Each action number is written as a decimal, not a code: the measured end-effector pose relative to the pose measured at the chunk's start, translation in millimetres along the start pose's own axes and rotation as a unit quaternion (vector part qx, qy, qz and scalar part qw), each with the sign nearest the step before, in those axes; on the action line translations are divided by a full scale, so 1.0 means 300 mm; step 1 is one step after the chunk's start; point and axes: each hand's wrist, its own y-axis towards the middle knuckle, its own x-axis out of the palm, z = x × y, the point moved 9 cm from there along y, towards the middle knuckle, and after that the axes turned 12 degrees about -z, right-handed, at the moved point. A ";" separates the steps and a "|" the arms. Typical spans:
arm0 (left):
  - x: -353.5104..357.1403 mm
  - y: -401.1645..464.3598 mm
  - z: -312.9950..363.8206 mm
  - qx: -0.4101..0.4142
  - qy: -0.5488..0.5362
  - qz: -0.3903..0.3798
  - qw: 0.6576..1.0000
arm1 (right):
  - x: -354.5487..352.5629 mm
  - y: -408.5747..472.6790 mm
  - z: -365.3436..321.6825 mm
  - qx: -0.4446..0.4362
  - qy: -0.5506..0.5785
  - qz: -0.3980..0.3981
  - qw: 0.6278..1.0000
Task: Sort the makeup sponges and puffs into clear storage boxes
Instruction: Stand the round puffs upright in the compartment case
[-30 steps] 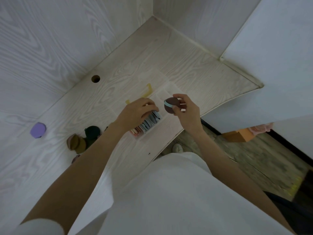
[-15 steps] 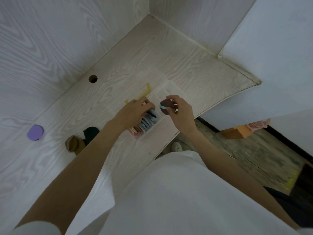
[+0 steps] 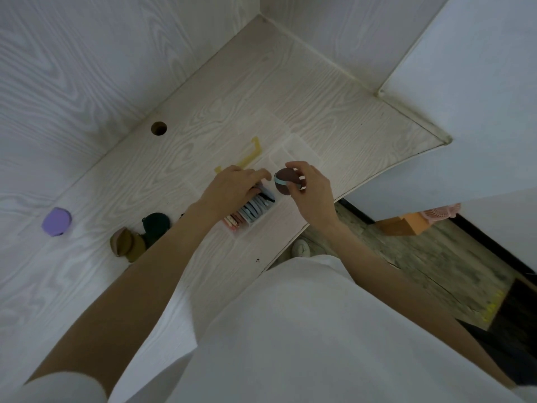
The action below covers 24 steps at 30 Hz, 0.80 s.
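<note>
A clear storage box (image 3: 293,146) lies on the pale wooden desk, with a row of flat puffs (image 3: 252,209) standing on edge in its near compartment. My left hand (image 3: 232,189) rests on top of that row, fingers pressed on the puffs. My right hand (image 3: 312,189) holds a round dark brown puff with a light blue band (image 3: 286,180) just above the box's middle. Loose puffs lie to the left: a purple one (image 3: 56,221), a dark green one (image 3: 156,225) and brown ones (image 3: 126,245).
A yellow clip-like piece (image 3: 251,157) lies beyond the box. A round cable hole (image 3: 159,128) is in the desk at the back. Walls close in the desk at left and rear; a white panel (image 3: 465,112) stands right. The desk edge (image 3: 290,242) drops to floor.
My right hand has brought the brown puff a little left and closer to my left hand. My left hand stays on the row of puffs in the box.
</note>
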 end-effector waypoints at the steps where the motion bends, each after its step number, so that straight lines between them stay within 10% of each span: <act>1: -0.005 0.003 0.006 0.008 0.015 0.003 1.000 | -0.001 0.000 -0.003 -0.002 0.000 0.001 1.000; 12: 0.005 -0.017 0.014 -0.163 0.050 0.031 0.985 | 0.005 0.013 -0.076 -0.044 -0.102 0.020 0.994; 24: 0.019 -0.105 0.021 -0.086 0.053 0.123 0.987 | 0.117 0.071 -0.151 -0.044 -0.435 -0.070 0.897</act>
